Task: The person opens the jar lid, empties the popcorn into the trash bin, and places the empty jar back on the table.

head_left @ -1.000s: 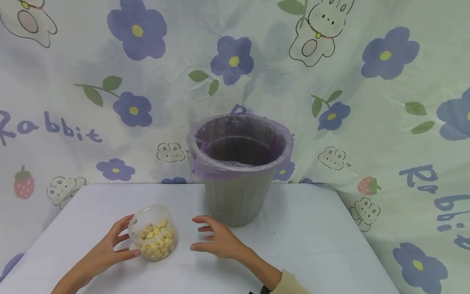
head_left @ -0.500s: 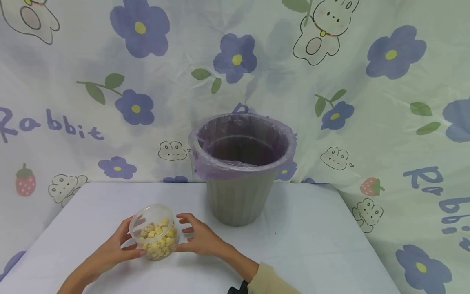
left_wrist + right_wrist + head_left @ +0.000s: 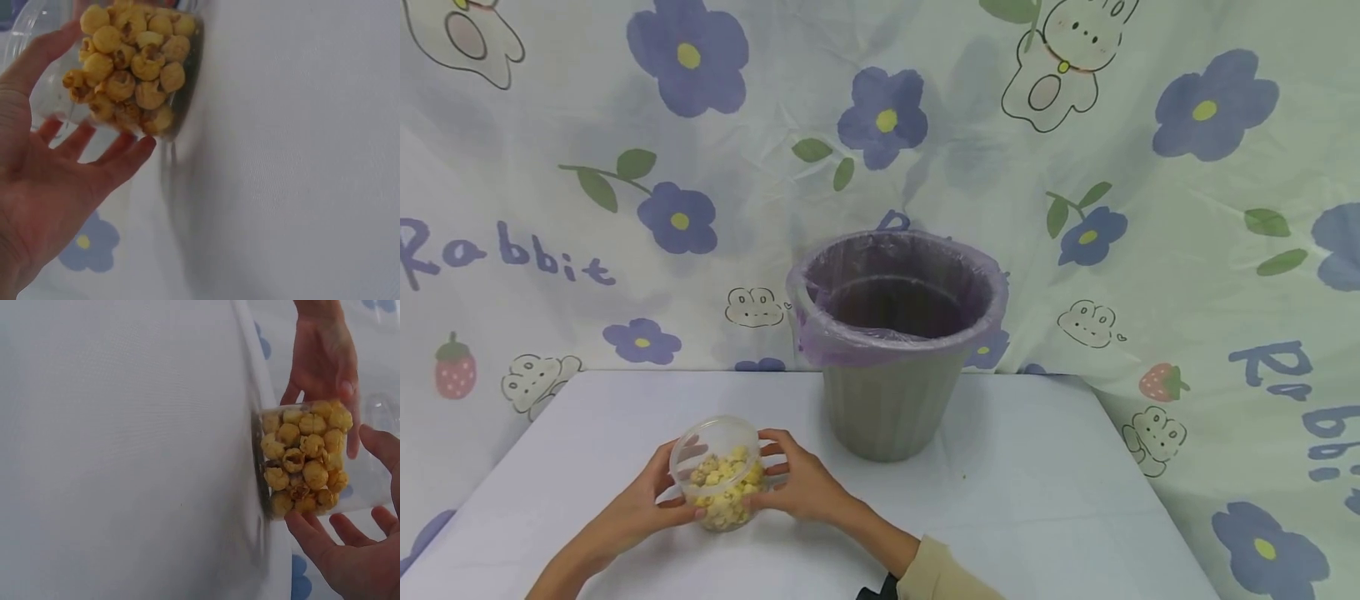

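Note:
A clear round plastic tub (image 3: 730,419), lidless, is about half full of pale yellow popcorn (image 3: 727,479). It stands near the table's left front. My left hand (image 3: 638,510) holds its left side, thumb in front and fingers curved behind. From the other side my right hand (image 3: 808,485) grips it too, its thumb on the front wall. The left wrist view shows the left hand (image 3: 56,175) with fingertips against the tub wall beside the popcorn (image 3: 134,69). In the right wrist view the right hand (image 3: 365,562) and left hand (image 3: 322,359) flank the popcorn (image 3: 303,459).
Behind and right of the tub stands a tall grey bin (image 3: 887,408), lined with a thin purple bag (image 3: 857,346) folded over its rim. A white cloth covers the table (image 3: 1045,492). A flower-and-rabbit curtain (image 3: 760,200) hangs at the back and sides.
My right hand has moved left from beside the bin to the tub and now touches it. The left hand has closed in on the tub's left side. Tub and bin have stayed in place.

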Demonstrator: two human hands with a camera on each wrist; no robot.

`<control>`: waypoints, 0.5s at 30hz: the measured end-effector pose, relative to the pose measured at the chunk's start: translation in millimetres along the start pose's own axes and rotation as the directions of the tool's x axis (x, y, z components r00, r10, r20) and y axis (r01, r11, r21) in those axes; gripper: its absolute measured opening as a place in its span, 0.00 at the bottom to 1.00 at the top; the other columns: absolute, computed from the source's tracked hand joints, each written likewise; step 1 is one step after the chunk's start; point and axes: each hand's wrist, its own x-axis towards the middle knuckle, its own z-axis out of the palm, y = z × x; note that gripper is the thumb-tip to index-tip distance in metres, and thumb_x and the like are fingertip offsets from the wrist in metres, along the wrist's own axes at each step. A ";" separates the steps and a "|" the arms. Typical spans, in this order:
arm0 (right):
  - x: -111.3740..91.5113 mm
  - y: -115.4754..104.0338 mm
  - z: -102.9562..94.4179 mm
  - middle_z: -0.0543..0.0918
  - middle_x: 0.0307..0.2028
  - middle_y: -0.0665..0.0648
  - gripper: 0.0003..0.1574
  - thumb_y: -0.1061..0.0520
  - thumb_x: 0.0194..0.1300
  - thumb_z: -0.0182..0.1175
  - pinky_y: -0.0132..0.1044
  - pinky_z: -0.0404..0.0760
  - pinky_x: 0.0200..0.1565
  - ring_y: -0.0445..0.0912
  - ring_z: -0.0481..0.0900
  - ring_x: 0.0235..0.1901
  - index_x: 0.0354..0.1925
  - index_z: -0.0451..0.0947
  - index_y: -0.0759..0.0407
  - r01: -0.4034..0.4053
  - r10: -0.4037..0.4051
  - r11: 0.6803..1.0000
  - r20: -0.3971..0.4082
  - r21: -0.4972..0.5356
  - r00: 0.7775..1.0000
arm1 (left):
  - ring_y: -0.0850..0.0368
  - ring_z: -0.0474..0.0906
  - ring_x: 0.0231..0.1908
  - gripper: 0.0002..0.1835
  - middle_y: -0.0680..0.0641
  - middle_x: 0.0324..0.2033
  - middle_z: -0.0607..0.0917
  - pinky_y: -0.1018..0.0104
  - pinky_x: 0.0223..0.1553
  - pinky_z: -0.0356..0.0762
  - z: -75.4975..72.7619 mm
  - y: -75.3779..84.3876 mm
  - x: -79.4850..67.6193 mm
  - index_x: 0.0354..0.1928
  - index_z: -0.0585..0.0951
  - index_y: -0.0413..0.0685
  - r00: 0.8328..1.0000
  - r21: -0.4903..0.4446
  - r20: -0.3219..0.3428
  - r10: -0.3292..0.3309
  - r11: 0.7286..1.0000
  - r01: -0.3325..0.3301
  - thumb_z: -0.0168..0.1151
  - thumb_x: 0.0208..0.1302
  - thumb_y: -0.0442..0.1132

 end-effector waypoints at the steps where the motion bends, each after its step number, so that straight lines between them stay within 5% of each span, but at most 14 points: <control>1: -0.6 -0.2 -0.5 0.74 0.56 0.42 0.48 0.57 0.57 0.76 0.28 0.80 0.42 0.36 0.78 0.49 0.69 0.64 0.39 -0.002 0.002 1.000 -0.006 0.002 1.000 | 0.20 0.52 0.67 0.51 0.30 0.70 0.57 0.34 0.57 0.69 0.9 1.4 -0.3 0.75 0.46 0.42 1.000 0.010 -0.004 -0.001 1.000 0.001 0.71 0.61 0.38; 15: -26.2 -18.9 -25.5 0.74 0.54 0.41 0.49 0.50 0.55 0.77 0.32 0.80 0.45 0.36 0.77 0.48 0.69 0.62 0.40 -0.001 -0.001 1.000 -0.072 -0.018 0.997 | 0.27 0.64 0.63 0.50 0.35 0.68 0.63 0.50 0.52 0.80 26.4 45.2 -2.5 0.74 0.51 0.45 0.996 0.065 -0.068 0.052 0.997 -0.047 0.75 0.58 0.42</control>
